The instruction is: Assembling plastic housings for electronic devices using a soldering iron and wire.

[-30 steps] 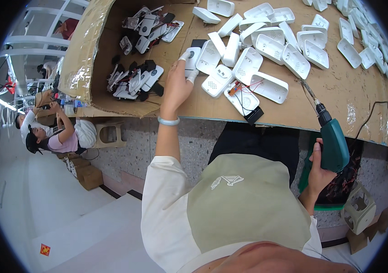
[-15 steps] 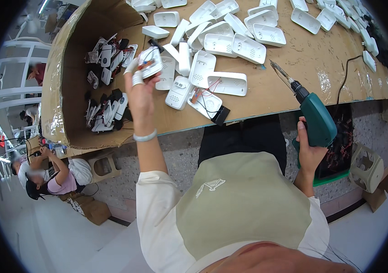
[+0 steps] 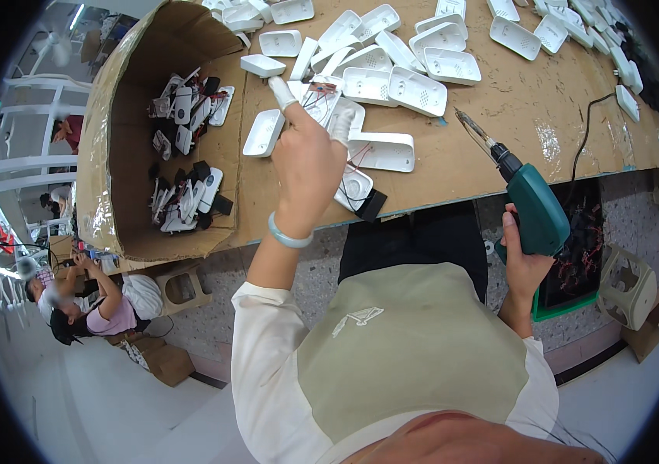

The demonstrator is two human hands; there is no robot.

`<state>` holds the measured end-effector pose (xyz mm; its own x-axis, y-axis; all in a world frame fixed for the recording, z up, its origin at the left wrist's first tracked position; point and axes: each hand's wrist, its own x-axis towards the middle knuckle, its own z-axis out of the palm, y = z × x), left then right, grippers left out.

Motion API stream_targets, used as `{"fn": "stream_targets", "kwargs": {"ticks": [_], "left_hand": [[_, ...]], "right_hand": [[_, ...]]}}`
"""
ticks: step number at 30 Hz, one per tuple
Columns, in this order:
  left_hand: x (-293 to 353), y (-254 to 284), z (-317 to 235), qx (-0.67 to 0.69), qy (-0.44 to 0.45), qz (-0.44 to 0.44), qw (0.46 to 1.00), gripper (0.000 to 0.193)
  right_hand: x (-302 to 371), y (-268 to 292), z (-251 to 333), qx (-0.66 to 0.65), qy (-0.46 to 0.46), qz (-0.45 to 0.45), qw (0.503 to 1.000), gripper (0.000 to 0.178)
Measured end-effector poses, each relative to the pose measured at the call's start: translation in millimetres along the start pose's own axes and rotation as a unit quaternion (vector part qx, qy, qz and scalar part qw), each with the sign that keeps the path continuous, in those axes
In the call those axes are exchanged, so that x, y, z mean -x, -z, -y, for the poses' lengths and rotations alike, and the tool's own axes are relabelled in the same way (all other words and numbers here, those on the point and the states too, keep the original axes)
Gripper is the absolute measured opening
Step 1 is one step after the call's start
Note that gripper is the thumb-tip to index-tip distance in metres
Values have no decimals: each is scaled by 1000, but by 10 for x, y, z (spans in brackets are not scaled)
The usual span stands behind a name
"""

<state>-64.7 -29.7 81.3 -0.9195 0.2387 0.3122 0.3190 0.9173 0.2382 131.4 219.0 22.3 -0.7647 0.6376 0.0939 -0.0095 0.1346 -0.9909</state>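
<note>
My left hand [image 3: 308,155] reaches over the pile of white housings, its two white-wrapped fingers spread apart. Between those fingers lies a white housing with a brown circuit board and thin wires [image 3: 320,94]; no firm grip on it shows, and the other fingers are hidden. Just beyond my wrist, another wired housing [image 3: 354,185] with a black block [image 3: 372,204] rests at the table's front edge, partly covered by the hand. To the right, my right hand [image 3: 527,251] is closed round the handle of a green soldering gun [image 3: 540,209], its metal tip pointing up and left over the table.
An open cardboard box [image 3: 97,162] at the left contains several wired assemblies [image 3: 190,193]. White empty housings [image 3: 418,89] cover the far table [image 3: 492,108]. A black cord [image 3: 577,143] runs at the right. A green-rimmed bin [image 3: 565,308] and a stool [image 3: 625,286] stand below. Other people sit at far left.
My left hand has moved right from beside the box to the pile, and its fingers have spread. A loose white housing has shifted left. The soldering gun has hardly moved.
</note>
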Motion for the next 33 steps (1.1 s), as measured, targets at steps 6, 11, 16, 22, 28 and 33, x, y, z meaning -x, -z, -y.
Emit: {"fn": "stream_targets", "kwargs": {"ticks": [6, 11, 16, 22, 28, 33], "left_hand": [[-559, -204, -328, 1, -418, -66, 906, 20], [-598, -693, -366, -64, -460, 96, 880, 3], [-516, -555, -457, 19, -410, 135, 902, 8], [-246, 167, 332, 81, -255, -168, 949, 37], [-451, 273, 825, -70, -363, 0, 929, 17], [-667, 170, 817, -73, -437, 65, 894, 6]], "right_hand": [[2, 10, 12, -6, 1, -6, 1000, 21], [17, 65, -13, 13, 15, -35, 999, 21], [-43, 68, 9, 24, -8, -40, 999, 20], [-125, 79, -6, 6, 11, -45, 999, 19], [-220, 17, -69, 12, 15, -21, 1000, 20], [-178, -13, -19, -2, 5, -18, 1000, 21]]}}
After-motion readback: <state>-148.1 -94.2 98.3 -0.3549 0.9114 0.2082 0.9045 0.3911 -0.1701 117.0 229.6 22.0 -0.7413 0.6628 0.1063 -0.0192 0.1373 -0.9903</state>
